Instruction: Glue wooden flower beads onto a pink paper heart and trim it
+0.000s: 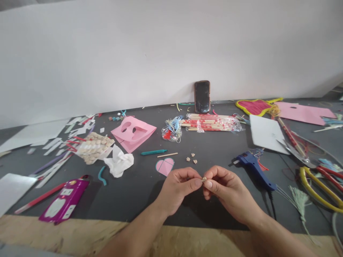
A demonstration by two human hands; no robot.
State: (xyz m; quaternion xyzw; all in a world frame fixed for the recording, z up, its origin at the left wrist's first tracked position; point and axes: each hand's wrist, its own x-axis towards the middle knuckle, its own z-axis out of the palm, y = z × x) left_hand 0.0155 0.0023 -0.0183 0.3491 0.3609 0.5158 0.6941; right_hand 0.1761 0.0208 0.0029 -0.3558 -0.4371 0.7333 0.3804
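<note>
Between the fingertips of my left hand [182,185] and my right hand [223,184] is a tiny beige flower-shaped piece [204,179]. Both hands pinch it from opposite sides, above the dark mat. Just beyond them lie several similar small flowers [192,155], loosely grouped. A pink paper heart [165,166] with a teal edge and crossing lines rests to the left, its lower tip close to my left hand. Behind the heart are a thin wooden stick [167,155] and a teal pen-like tube [154,152].
A blue glue gun [254,169] lies right of my hands, with yellow-handled scissors [318,185] farther right. Packaged sticks [211,123] and an upright phone [202,96] stand behind. Leftward are folded pink paper [134,134], crumpled tissue [119,162] and a purple packet [65,200].
</note>
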